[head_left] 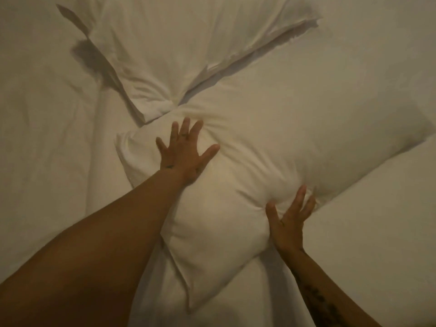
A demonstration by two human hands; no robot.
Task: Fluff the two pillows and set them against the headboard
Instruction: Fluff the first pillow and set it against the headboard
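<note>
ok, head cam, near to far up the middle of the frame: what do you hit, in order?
right hand pushing into the near pillow's lower edge → left hand spread flat on the near pillow → far pillow. All of it lies on the white bedsheet. No headboard in view.

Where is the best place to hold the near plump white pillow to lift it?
Probably by its two long sides, near the middle. The near plump white pillow lies diagonally on the white bedsheet; left hand and right hand already flank it.
</note>
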